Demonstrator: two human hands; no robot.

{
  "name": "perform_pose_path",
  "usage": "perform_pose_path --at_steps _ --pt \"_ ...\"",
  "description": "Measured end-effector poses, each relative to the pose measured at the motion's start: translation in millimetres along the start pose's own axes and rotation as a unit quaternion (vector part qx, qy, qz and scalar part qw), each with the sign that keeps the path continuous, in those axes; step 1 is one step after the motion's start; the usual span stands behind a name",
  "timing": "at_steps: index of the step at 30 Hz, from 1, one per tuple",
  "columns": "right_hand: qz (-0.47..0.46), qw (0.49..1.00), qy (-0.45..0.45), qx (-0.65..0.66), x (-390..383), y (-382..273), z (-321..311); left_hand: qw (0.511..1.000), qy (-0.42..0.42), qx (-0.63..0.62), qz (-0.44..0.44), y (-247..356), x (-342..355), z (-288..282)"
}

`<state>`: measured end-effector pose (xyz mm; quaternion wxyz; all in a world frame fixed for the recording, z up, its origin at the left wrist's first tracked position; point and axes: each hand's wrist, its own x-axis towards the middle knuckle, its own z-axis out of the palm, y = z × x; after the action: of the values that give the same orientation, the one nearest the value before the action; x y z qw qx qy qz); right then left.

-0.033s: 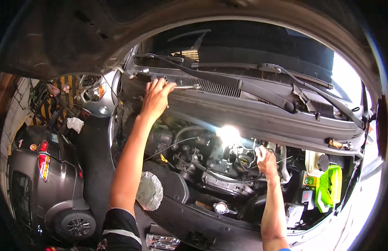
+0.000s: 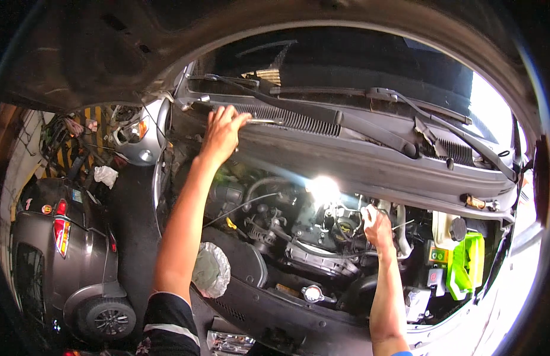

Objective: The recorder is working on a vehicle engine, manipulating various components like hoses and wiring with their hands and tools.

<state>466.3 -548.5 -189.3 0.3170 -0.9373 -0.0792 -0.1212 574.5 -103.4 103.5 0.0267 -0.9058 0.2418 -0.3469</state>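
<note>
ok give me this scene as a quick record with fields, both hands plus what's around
left hand: holding a silver metal tool, seen against the vent grille below the windshield
right hand: reaching into the engine bay, at the engine; what it grips is unclear
light: bright glare over the engine
bay, right side: bright yellow-green sheet-like item
far left: dark car, rear wheel visible

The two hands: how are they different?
The left hand holds a shiny metal tool; what the right hand grips is hard to see. The left hand is higher in the picture, near the slatted vent; the right hand is lower, by the engine. Both hands are bare.
</note>
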Motion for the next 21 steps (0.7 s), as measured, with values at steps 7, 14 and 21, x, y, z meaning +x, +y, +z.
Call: perform_pose_path --at_steps 7,14,21 --pt "-0.047 0.992 -0.043 -0.107 8.1 -18.3 -16.5 0.996 -0.056 -0.053 -0.035 -31.2 33.7 40.4" --pt "-0.083 0.994 -0.012 -0.074 6.3 -27.2 -24.1 0.993 0.044 -0.100 -0.039 6.9 23.0 30.1" --pt "-0.078 0.997 0.027 -0.002 9.9 -35.8 -30.4 0.967 0.167 -0.180 -0.066 179.1 -80.6 37.2"
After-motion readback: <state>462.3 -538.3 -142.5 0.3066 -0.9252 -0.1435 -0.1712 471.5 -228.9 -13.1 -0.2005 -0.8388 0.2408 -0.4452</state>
